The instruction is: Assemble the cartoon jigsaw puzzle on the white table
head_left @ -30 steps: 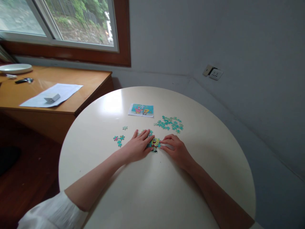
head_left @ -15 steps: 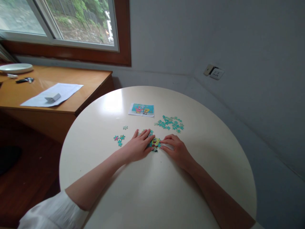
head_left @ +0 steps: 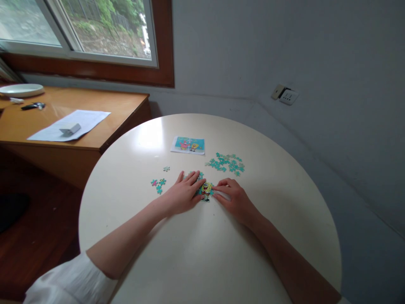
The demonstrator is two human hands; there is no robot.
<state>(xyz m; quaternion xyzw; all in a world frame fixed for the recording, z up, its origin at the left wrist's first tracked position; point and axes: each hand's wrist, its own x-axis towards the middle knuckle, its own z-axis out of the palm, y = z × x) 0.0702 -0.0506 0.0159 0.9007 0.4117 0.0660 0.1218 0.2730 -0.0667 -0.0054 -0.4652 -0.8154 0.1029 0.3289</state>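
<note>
A partly joined puzzle [head_left: 206, 189] with a yellow cartoon figure lies on the round white table [head_left: 202, 261]. My left hand [head_left: 182, 195] rests flat over its left part, fingers spread, hiding some of it. At its right edge, my right hand [head_left: 234, 197] has thumb and forefinger on a small teal piece [head_left: 211, 192]. Several loose teal pieces [head_left: 226, 164] lie beyond my right hand. Left of my left hand is a small group of pieces [head_left: 159, 184], with a single piece [head_left: 166, 169] above it.
Farther back on the table lies a picture card [head_left: 189, 145] with two cartoon figures. A wooden desk [head_left: 126, 105] at the left holds a paper sheet [head_left: 85, 120], a small grey block [head_left: 70, 129] and a white plate [head_left: 22, 90]. A wall [head_left: 221, 50] stands behind.
</note>
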